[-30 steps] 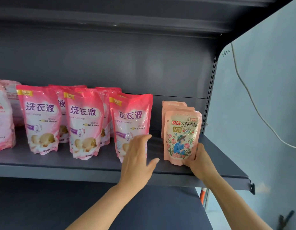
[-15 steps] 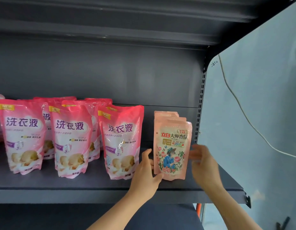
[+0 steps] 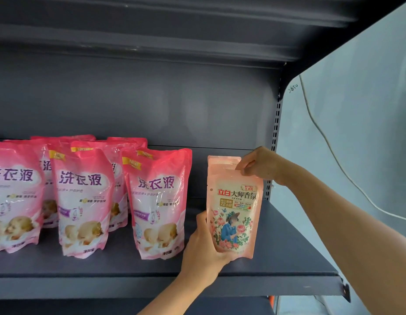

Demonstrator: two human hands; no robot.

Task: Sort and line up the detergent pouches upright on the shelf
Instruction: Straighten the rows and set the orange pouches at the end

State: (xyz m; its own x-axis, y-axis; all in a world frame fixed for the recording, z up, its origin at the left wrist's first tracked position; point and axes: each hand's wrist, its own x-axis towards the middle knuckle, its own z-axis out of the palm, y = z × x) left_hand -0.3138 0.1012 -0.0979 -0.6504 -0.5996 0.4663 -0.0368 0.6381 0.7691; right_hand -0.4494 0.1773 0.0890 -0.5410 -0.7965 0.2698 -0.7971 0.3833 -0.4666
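A pale pink floral detergent pouch (image 3: 235,208) stands upright near the right end of the dark shelf (image 3: 288,253). My left hand (image 3: 203,248) grips its lower left edge and bottom. My right hand (image 3: 257,164) pinches the top of a pouch at the upper right; whether it is this pouch or one hidden behind it, I cannot tell. To the left, several bright pink pouches (image 3: 160,201) with purple lettering stand upright in rows, the nearest one close beside my left hand.
The shelf's slotted right upright (image 3: 275,137) stands just behind my right wrist. Beyond it is a pale wall with a white cable (image 3: 329,146). An upper shelf (image 3: 152,37) hangs overhead. The shelf's front lip (image 3: 129,287) runs below my left wrist.
My right hand rose from the floral pouch's right side to its top corner. My left hand closed around the lower left edge. The view shifted closer and rightward.
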